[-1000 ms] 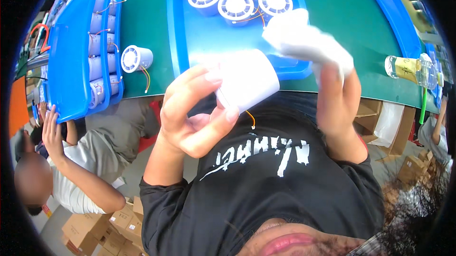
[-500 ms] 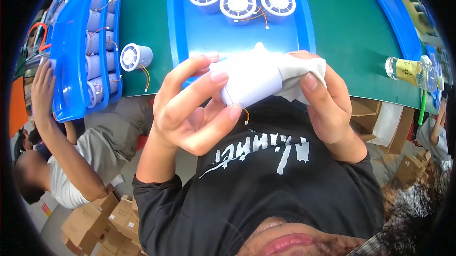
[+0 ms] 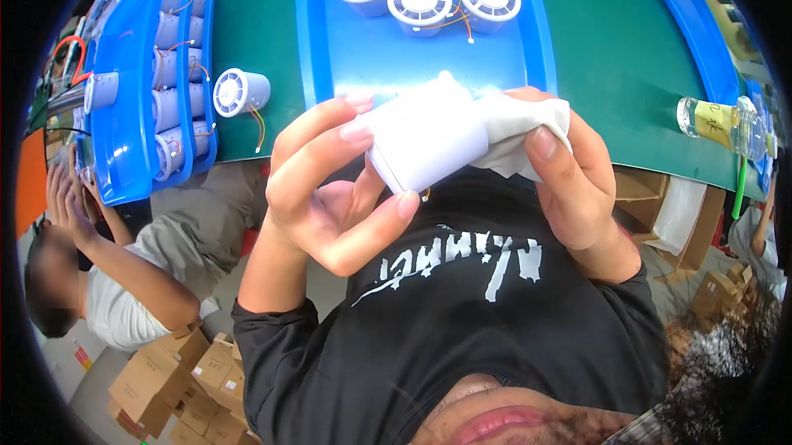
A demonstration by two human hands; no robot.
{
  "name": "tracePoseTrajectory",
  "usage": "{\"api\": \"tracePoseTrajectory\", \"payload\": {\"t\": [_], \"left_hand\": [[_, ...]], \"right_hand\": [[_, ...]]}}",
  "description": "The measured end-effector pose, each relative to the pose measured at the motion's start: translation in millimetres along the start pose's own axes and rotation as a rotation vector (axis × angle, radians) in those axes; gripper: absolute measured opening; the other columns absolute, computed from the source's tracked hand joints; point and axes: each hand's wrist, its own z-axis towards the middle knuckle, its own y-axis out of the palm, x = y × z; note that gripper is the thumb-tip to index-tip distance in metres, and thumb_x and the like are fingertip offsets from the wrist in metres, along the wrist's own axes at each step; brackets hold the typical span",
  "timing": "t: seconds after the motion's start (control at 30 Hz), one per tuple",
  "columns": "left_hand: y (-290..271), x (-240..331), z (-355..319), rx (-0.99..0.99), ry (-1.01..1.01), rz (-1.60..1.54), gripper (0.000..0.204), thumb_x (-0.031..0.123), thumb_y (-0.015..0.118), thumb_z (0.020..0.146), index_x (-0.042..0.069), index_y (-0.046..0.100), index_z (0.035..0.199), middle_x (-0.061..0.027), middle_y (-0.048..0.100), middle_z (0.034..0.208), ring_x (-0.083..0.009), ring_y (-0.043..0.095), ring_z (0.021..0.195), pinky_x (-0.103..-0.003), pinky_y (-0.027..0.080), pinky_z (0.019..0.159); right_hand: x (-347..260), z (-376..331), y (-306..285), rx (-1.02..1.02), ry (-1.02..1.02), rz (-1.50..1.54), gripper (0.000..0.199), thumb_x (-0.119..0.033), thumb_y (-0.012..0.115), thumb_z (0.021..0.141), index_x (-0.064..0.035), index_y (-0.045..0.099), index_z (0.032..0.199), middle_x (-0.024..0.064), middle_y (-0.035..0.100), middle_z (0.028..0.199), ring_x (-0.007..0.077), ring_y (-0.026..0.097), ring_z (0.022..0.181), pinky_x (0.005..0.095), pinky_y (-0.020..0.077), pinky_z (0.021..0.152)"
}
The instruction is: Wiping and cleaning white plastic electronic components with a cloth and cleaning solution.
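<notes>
In front of my chest, I hold a white cylindrical housing (image 3: 433, 140), tilted and glaring brightly on top. My left hand (image 3: 326, 185) grips its left end between fingertips and thumb. A bit of wire end shows under it. With my right hand (image 3: 573, 177) I pinch a white cloth (image 3: 524, 125) against the housing's right end; the cloth hides that end. Beyond my hands lies a blue tray (image 3: 379, 61), where several like white housings (image 3: 419, 1) stand with vented round faces up and thin coloured wires. Another vented housing (image 3: 242, 92) lies on its side to the left.
The green table (image 3: 627, 74) runs beneath everything. Blue racks (image 3: 124, 115) of wired housings stand at left, with one housing (image 3: 101, 92) beside them. At right are a clear bottle (image 3: 718, 125) and a blue tray (image 3: 697, 28). A co-worker (image 3: 132, 272) sits left, near cardboard boxes (image 3: 157, 379).
My left fingers have shifted slightly on the housing, while the cloth stays at its right end. The co-worker's hand has drawn back from the blue rack; a white housing now shows there.
</notes>
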Motion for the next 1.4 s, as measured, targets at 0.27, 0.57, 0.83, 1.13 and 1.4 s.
{"api": "tracePoseTrajectory", "payload": {"t": [0.27,0.57,0.83,1.13,1.4], "left_hand": [[1,0,3,0.053,0.036,0.069,0.066,-0.013,0.078,0.061,0.029,0.056,0.107,-0.0121,0.048,0.111,-0.0329,0.061,0.091,-0.034,0.059,0.069],[3,-3,3,0.044,0.056,0.058,0.065,-0.014,0.077,0.061,0.030,0.057,0.104,-0.0109,0.049,0.112,-0.0322,0.061,0.092,-0.033,0.059,0.070],[1,-2,6,-0.012,0.063,0.067,0.068,-0.014,0.079,0.057,0.030,0.057,0.104,-0.0099,0.050,0.112,-0.0330,0.062,0.093,-0.032,0.059,0.070],[-5,-1,10,-0.184,0.097,0.069,0.063,-0.011,0.075,0.056,0.032,0.059,0.101,-0.0065,0.052,0.108,-0.0299,0.063,0.091,-0.032,0.059,0.067],[-31,-14,27,-0.536,-0.523,0.249,0.050,0.002,0.072,0.064,0.016,0.064,0.111,-0.0105,0.056,0.102,-0.0265,0.062,0.084,-0.034,0.050,0.071]], "right_hand": [[5,3,-8,0.104,0.072,0.061,0.040,-0.026,0.041,0.102,0.0043,0.052,0.125,0.0115,0.064,0.111,0.0174,0.061,0.101,0.0298,0.0461,0.091],[10,3,-12,0.154,0.154,0.124,0.044,-0.030,0.041,0.102,0.0047,0.050,0.127,0.0116,0.064,0.112,0.0173,0.062,0.102,0.0293,0.0462,0.091],[7,4,-17,0.204,0.055,0.006,0.045,-0.030,0.038,0.103,0.0049,0.047,0.129,0.0135,0.063,0.115,0.0200,0.062,0.103,0.0310,0.0470,0.092],[3,24,-16,-0.106,-0.467,-0.957,0.033,-0.010,0.062,0.084,-0.0021,0.062,0.116,0.0124,0.063,0.116,0.0297,0.062,0.103,0.0375,0.0474,0.091],[18,-12,-38,0.319,0.204,0.116,0.041,-0.022,0.057,0.095,0.0052,0.052,0.126,0.0098,0.064,0.108,0.0163,0.062,0.099,0.0281,0.0467,0.088]]}}
